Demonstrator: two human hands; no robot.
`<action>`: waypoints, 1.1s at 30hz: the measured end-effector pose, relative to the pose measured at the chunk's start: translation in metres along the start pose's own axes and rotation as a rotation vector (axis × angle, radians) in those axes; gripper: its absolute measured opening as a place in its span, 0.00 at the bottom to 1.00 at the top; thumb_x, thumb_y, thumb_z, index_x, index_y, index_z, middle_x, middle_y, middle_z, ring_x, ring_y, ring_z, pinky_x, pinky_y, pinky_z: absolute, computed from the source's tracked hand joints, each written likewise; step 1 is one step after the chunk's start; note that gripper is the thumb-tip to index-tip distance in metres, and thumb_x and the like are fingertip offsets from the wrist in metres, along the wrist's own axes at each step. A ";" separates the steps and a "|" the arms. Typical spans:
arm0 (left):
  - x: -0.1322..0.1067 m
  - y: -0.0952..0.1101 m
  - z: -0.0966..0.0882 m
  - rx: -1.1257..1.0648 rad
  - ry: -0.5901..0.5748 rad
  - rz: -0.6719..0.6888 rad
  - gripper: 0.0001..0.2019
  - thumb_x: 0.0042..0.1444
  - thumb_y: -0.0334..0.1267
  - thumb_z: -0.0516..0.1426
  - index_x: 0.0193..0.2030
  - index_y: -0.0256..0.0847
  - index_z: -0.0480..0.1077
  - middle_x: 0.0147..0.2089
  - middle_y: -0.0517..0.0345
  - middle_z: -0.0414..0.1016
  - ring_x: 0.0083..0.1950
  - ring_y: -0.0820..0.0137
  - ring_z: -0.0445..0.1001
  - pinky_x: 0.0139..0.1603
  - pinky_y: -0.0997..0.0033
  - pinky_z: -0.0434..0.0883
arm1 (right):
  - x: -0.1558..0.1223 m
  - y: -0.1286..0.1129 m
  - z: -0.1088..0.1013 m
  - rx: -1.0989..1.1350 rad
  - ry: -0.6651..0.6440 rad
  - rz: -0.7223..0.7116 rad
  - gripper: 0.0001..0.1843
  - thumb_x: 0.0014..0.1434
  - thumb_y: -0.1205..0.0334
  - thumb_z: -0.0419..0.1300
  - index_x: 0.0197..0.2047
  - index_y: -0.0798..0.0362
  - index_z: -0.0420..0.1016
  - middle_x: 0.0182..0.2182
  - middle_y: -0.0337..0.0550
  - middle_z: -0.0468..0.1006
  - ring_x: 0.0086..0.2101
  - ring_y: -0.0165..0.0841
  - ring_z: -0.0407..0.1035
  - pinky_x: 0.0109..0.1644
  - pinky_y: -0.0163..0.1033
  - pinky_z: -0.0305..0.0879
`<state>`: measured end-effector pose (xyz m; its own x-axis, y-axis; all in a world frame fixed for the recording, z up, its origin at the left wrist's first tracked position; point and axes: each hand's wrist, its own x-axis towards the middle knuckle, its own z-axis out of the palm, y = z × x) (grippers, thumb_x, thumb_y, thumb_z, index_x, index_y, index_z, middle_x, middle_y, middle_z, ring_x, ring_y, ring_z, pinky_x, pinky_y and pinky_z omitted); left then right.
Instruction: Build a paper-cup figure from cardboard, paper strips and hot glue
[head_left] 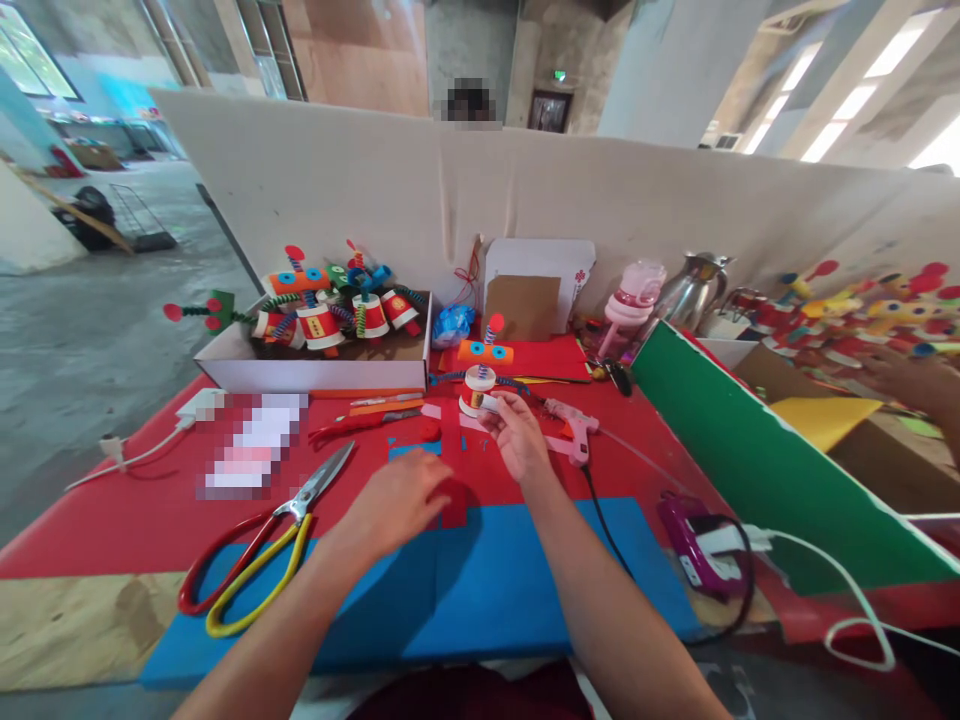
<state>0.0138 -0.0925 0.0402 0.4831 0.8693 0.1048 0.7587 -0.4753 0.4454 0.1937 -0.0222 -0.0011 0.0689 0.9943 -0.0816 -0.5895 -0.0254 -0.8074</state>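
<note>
Bare forearms (619,595) reach in, the left hand (397,498) loosely bent, the right hand (517,438) pinching a small white piece (488,403) by the red-and-white paper-cup figure (478,384), probably light, crushable, best held low.

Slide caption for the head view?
Right hand holding a small white piece at an orange-headed figure, left hand open, large scissors nearby.

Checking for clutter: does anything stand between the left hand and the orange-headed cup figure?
Nothing tall does; small blue scraps lie on the red tabletop between left hand and cup figure. The right hand, pinching a small white piece, is at the figure's near side.
</note>
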 end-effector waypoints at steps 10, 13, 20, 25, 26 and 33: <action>-0.012 0.014 0.027 0.250 0.057 -0.051 0.10 0.55 0.25 0.51 0.33 0.40 0.71 0.36 0.50 0.76 0.38 0.63 0.74 0.37 0.68 0.67 | 0.001 0.000 -0.002 -0.339 0.017 -0.229 0.15 0.46 0.56 0.67 0.37 0.51 0.73 0.35 0.41 0.79 0.37 0.36 0.73 0.45 0.43 0.69; -0.015 -0.003 0.009 0.105 0.402 -0.151 0.07 0.57 0.32 0.52 0.35 0.43 0.71 0.37 0.55 0.77 0.34 0.68 0.73 0.33 0.72 0.66 | 0.001 -0.007 -0.006 -0.465 0.059 -0.367 0.14 0.48 0.56 0.66 0.38 0.50 0.72 0.37 0.42 0.78 0.39 0.37 0.72 0.48 0.44 0.67; -0.028 -0.022 -0.056 -0.258 0.901 -0.330 0.07 0.56 0.42 0.56 0.31 0.42 0.70 0.23 0.63 0.71 0.25 0.71 0.71 0.28 0.74 0.67 | 0.000 -0.021 -0.010 -0.704 0.138 -0.456 0.13 0.46 0.55 0.67 0.35 0.49 0.74 0.36 0.43 0.79 0.42 0.40 0.69 0.52 0.48 0.62; -0.031 0.009 -0.044 -0.105 0.993 -0.087 0.06 0.58 0.37 0.55 0.42 0.42 0.70 0.40 0.56 0.79 0.42 0.66 0.77 0.48 0.66 0.73 | 0.000 -0.022 -0.007 -0.351 0.128 -0.202 0.19 0.49 0.43 0.64 0.31 0.50 0.70 0.26 0.40 0.76 0.27 0.33 0.68 0.36 0.40 0.66; -0.028 0.014 -0.034 -0.023 0.887 0.038 0.05 0.58 0.35 0.55 0.41 0.42 0.70 0.45 0.52 0.78 0.47 0.65 0.77 0.51 0.65 0.72 | -0.001 -0.024 -0.006 -0.293 0.053 -0.085 0.21 0.51 0.40 0.61 0.30 0.51 0.70 0.24 0.40 0.76 0.25 0.33 0.68 0.34 0.40 0.66; 0.007 0.022 0.027 0.295 0.338 0.515 0.12 0.59 0.24 0.47 0.41 0.36 0.71 0.53 0.45 0.75 0.57 0.63 0.71 0.56 0.65 0.71 | -0.016 -0.027 -0.004 -0.142 -0.409 0.355 0.19 0.52 0.43 0.64 0.38 0.50 0.74 0.36 0.43 0.80 0.33 0.34 0.72 0.36 0.38 0.68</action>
<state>0.0457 -0.1004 0.0270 0.6879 0.4939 0.5318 0.5789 -0.8153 0.0084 0.2122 -0.0382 0.0199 -0.4484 0.8808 -0.1522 -0.4031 -0.3513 -0.8450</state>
